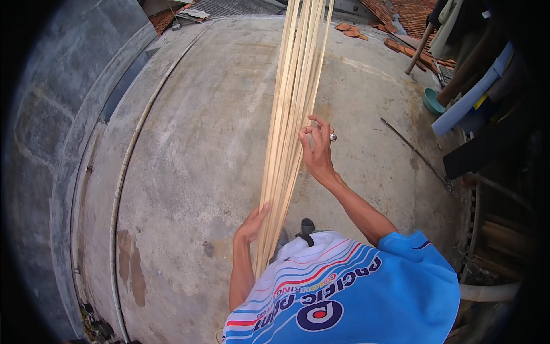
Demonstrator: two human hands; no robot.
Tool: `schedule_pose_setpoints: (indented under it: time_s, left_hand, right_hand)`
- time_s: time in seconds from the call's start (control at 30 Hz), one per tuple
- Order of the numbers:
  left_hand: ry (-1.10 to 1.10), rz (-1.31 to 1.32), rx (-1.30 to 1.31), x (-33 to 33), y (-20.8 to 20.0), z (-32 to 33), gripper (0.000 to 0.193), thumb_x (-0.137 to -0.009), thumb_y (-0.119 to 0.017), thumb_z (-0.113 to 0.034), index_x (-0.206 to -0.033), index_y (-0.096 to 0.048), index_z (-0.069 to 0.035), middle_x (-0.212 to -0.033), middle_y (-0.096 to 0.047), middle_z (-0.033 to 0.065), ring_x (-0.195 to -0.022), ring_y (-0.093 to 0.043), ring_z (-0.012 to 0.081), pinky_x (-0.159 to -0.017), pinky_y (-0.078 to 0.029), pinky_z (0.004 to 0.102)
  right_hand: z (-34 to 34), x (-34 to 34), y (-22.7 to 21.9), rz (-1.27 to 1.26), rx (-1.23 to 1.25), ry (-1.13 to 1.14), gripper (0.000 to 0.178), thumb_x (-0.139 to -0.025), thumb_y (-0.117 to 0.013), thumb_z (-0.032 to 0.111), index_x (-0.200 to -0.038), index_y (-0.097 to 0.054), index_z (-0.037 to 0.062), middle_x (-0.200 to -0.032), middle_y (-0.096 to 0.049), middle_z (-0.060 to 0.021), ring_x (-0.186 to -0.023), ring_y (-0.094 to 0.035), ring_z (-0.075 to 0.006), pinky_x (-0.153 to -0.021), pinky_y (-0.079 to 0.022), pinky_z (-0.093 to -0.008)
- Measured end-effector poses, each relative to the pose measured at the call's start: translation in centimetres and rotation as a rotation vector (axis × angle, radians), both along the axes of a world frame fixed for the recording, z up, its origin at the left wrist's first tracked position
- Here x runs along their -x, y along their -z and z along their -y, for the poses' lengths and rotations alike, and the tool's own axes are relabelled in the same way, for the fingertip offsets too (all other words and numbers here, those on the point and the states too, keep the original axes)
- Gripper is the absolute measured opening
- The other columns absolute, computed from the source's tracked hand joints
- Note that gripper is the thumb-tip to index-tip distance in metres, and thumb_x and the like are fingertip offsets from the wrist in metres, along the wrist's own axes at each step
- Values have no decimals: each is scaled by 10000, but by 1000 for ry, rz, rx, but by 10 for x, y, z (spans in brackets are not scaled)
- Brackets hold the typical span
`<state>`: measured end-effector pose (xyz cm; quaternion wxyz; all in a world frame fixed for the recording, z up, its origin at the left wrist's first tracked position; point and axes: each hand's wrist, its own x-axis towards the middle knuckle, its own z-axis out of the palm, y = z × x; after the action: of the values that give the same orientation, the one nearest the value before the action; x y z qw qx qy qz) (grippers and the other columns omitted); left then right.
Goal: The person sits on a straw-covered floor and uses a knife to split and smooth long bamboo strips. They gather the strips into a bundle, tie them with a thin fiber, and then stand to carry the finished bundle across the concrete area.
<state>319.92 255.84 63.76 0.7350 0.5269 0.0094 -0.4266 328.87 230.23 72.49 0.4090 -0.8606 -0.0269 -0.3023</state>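
Note:
A bundle of long, thin, pale wooden strips (285,114) slants up from my lap past the top edge of the view. My left hand (251,223) grips the bundle low down from its left side, most of its fingers hidden behind the strips. Higher up, at the bundle's right edge, my right hand (319,150) is closed in a pinch, thumb and forefinger curled at the outermost strip (321,71). That strip stands slightly apart from the others near the top. A ring (333,137) sits on a finger of the right hand.
Beneath me spreads a stained concrete floor (189,143). A long thin pipe (127,157) runs along the left, beside a grey wall (46,114). On the right lie a dark rod (415,148) and a green basin (432,102), near hanging clothes (475,97). Broken roof tiles (350,31) lie far off.

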Motion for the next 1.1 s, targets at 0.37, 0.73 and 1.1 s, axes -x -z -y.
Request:
schedule_pose_setpoints:
  time_s: [0.37, 0.73, 1.1]
  left_hand:
    - [52, -44, 36, -2, 8, -4, 676, -1051, -426, -516, -1471, -395, 13, -1270, -630, 237, -1139, -658, 354, -936, -576, 448]
    - [79, -41, 63, -4, 16, 1, 696, -1049, -411, -544, -1479, -398, 4, -1273, -627, 241, -1152, -652, 386, -932, -570, 452]
    - [121, -20, 55, -8, 16, -1, 713, -1064, -347, -539, -1463, -400, 49, -1300, -616, 245, -1141, -657, 378, -960, -549, 453]
  right_hand:
    - [32, -32, -1, -85, -55, 49, 194, -992, -618, 179, -1090, -708, 38, -1360, -459, -191, -1319, -352, -353, -1069, -335, -501]
    - [28, -32, 8, 1, 12, -9, 153, -979, -624, 140, -912, -598, 5, -1349, -367, -207, -1292, -323, -403, -1065, -313, -538]
    - [53, -48, -16, 42, 421, 74, 99, -940, -618, 98, -1013, -662, 47, -1517, -310, -174, -1490, -166, -413, -1151, -301, -561]
